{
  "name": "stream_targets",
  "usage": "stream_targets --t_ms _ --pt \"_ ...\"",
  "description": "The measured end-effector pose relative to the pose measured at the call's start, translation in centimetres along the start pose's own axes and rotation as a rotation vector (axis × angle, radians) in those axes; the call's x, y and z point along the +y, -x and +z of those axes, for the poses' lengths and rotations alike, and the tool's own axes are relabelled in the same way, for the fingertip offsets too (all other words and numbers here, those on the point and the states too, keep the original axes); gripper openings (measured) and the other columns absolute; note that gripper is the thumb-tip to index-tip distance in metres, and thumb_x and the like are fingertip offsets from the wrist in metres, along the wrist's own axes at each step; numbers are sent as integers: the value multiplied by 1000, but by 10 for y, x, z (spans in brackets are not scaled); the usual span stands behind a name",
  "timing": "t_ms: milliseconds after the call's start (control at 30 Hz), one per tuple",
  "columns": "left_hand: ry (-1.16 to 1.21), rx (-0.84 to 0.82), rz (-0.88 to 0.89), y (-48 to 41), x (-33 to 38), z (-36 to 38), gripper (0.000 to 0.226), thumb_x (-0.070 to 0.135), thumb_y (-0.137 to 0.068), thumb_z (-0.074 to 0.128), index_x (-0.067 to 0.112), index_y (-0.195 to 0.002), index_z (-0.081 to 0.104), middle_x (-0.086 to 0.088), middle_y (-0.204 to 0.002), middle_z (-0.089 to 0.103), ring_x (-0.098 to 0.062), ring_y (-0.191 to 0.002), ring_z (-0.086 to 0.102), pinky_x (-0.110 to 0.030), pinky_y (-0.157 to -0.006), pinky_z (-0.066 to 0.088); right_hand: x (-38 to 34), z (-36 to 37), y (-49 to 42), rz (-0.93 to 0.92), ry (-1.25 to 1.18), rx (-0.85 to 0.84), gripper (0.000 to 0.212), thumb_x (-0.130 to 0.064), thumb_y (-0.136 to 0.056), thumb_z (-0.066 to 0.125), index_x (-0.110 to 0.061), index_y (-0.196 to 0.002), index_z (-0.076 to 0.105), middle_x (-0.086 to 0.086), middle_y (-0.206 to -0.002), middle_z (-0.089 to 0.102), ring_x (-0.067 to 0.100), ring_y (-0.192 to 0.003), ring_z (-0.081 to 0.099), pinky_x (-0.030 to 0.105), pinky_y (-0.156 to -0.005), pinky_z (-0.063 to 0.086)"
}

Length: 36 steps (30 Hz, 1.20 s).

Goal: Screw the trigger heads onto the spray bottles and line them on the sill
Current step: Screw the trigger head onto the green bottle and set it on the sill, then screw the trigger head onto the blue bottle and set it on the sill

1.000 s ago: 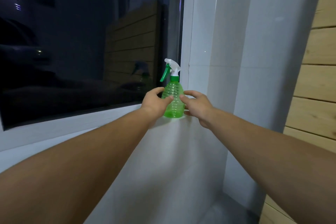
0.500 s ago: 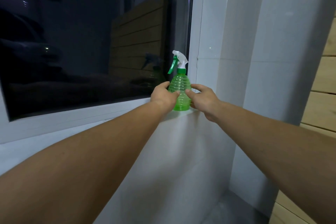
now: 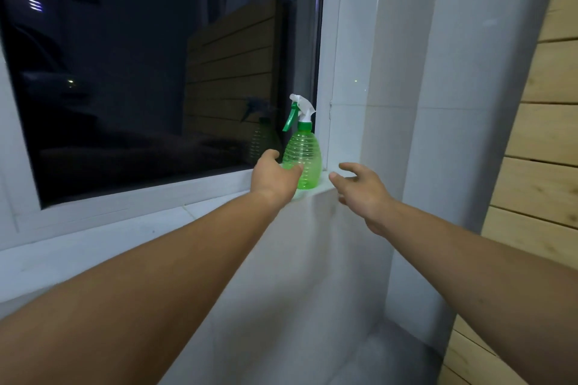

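Spray bottle [image 3: 302, 162] upright at sill [image 3: 325, 189] corner.

Dark window [image 3: 140, 72] in a white frame [image 3: 331, 56]; pale tiled wall [image 3: 406, 103]; wooden slats [image 3: 547, 141] at right; dim light.

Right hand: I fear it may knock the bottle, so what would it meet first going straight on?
Probably the white window frame, not the green spray bottle; the right hand is open beside it. Depth is uncertain.
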<state>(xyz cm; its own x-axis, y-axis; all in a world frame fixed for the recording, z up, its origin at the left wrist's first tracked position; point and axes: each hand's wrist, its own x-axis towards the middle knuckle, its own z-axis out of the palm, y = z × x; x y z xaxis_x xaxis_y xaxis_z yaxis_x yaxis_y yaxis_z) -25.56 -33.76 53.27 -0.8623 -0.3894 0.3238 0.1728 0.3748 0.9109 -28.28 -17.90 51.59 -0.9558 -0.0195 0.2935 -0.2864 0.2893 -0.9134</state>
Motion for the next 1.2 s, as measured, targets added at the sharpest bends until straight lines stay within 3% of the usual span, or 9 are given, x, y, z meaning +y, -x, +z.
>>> stream_targets --t_ms 233,333,433,533,700,867,967,1067,1200 --pt "121 -169 -44 99 -23 13 35 24 -91 72 16 -122 58 -3 -93 64 -34 -96 72 -49 -97 57 63 -49 113 144 75 46 32 -24 -92 63 -10 -120 62 12 -95 64 32 -90 64 50 -92 53" --pt "112 -326 -124 149 -50 30 32 18 -93 71 8 -120 59 -5 -87 59 -29 -83 66 -51 -94 58 104 -68 166 257 82 63 25 -18 -93 61 -3 -112 64 15 -88 63 30 -81 60 45 -80 52" --pt "35 -478 -232 204 -88 51 31 18 -93 72 9 -118 57 -6 -87 59 -26 -83 62 -47 -88 57 154 -84 219 394 110 36 22 -18 -91 63 -2 -106 65 12 -82 62 25 -75 58 38 -70 47" --pt "-103 -663 -344 258 -135 74 40 21 -91 75 8 -121 53 -7 -87 60 -19 -72 59 -30 -69 51 209 -95 265 584 164 -54 20 -22 -89 66 -7 -103 66 11 -87 63 22 -73 58 34 -68 47" --pt "-314 -831 -481 328 -211 109 68 42 -86 77 11 -141 51 -11 -136 59 -22 -108 60 -25 -86 47 289 -102 320 773 265 -135 37 -27 -86 69 5 -104 65 11 -85 60 25 -76 60 34 -67 50" --pt "-389 -895 -596 384 -272 140 67 43 -82 78 5 -133 58 -17 -126 67 -28 -105 68 -34 -81 53 353 -101 357 914 287 -127 21 -29 -85 71 -12 -96 64 12 -97 65 29 -87 65 41 -78 56" --pt "-420 -918 -633 407 -300 155 79 45 -82 77 5 -144 49 -16 -144 58 -31 -127 59 -36 -100 49 383 -100 364 975 285 -112 17 -30 -86 70 -15 -89 62 13 -94 64 27 -79 62 37 -69 52" --pt "-430 -922 -674 420 -320 169 90 46 -83 78 7 -153 37 -14 -155 47 -31 -138 50 -35 -107 43 410 -97 365 1027 263 -103 27 -31 -84 71 -10 -99 64 13 -88 62 26 -77 60 35 -67 50" --pt "-448 -945 -709 432 -340 183 87 49 -82 77 6 -148 39 -16 -150 51 -32 -131 54 -35 -93 48 442 -86 364 1073 252 -95 49 -43 -77 75 -13 -113 60 7 -91 64 25 -86 66 37 -72 57"
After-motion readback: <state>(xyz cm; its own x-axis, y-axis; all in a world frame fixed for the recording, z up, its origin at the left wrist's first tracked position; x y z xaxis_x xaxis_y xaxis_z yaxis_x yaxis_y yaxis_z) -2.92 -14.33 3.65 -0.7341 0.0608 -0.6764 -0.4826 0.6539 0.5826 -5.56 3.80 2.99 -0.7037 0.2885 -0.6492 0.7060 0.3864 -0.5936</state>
